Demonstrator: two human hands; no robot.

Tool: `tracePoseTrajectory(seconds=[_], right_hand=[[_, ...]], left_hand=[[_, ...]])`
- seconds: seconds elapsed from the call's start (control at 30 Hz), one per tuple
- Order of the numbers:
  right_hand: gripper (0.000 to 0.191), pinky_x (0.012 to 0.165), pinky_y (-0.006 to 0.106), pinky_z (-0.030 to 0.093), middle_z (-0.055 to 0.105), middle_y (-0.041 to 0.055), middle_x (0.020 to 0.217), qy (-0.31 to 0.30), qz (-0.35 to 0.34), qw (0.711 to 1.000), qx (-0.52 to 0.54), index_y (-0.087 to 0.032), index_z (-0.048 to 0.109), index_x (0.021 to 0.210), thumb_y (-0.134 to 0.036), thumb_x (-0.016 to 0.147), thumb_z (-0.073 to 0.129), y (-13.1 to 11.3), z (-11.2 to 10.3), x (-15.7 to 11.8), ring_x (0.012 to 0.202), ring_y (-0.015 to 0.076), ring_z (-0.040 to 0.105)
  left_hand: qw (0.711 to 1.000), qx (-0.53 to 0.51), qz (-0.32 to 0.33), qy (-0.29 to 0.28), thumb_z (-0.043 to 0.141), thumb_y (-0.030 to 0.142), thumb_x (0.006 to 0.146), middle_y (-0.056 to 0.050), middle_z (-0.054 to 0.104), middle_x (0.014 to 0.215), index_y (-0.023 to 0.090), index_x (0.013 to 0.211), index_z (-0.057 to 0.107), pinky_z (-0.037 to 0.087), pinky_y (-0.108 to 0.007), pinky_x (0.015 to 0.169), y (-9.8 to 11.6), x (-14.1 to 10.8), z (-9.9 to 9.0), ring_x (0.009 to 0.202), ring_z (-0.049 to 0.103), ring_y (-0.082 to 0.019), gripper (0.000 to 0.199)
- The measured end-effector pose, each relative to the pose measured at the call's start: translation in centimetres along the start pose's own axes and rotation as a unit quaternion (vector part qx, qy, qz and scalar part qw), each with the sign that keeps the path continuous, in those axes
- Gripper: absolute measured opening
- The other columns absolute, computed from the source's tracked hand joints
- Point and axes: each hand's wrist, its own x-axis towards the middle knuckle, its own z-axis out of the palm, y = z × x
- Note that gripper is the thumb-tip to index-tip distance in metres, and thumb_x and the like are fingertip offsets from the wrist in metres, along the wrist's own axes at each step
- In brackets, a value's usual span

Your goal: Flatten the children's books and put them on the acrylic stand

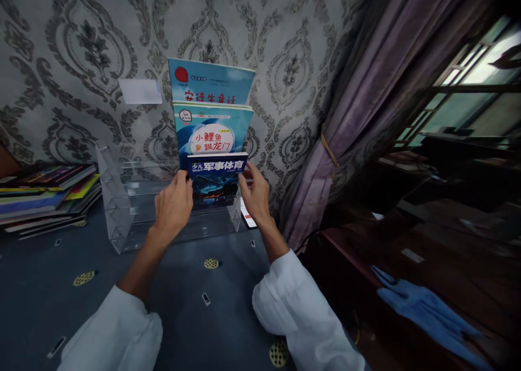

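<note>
Between my two hands is a dark blue book with white Chinese lettering, upright at the front of a clear tiered book rack. My left hand grips its left edge, and the fingers of my right hand are closed on its right edge. Behind it stands a teal book with a white oval on its cover. Farther back and higher rises a blue book with a red circle. The dark blue book hides the lower part of the teal one.
A stack of books and magazines lies left of the rack. At its right foot is a phone-like object, partly hidden. A purple curtain hangs at right. A blue cloth lies on a dark surface at lower right.
</note>
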Motion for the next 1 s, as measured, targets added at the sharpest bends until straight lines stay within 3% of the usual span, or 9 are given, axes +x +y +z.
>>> tracePoseTrajectory(seconds=[0.4,0.73,1.0], right_hand=[[0.044,0.081,0.041,0.061,0.069,0.0105,0.124,0.017,-0.039,0.999,0.014,-0.025,0.055,0.140,-0.028,0.096,0.052,-2.5,-1.6,0.5,0.098,0.0231,0.068],[0.049,0.094,0.050,0.057,0.063,0.0118,0.138,0.016,-0.068,0.998,-0.013,-0.022,0.052,0.141,-0.023,0.093,0.050,-4.1,-2.1,0.6,0.120,0.0288,0.063],[0.048,0.094,0.054,0.056,0.065,0.0094,0.133,0.008,-0.090,0.996,-0.020,-0.028,0.048,0.144,-0.026,0.096,0.048,-5.2,-2.5,0.4,0.115,0.0290,0.064]], left_hand=[[0.999,-0.019,0.011,0.023,0.035,0.030,0.104,-0.015,0.072,0.108,0.017,0.122,0.052,0.051,-0.038,0.070,0.8,-0.4,-1.3,0.085,0.072,-0.030,0.027],[0.998,-0.037,0.026,0.039,0.040,0.032,0.104,-0.014,0.071,0.114,0.016,0.131,0.047,0.052,-0.036,0.076,1.1,-0.8,-2.4,0.096,0.072,-0.031,0.032],[0.993,-0.077,0.039,0.082,0.041,0.031,0.104,-0.009,0.072,0.115,0.019,0.133,0.046,0.053,-0.034,0.076,0.8,-1.3,-4.3,0.096,0.072,-0.026,0.032]])
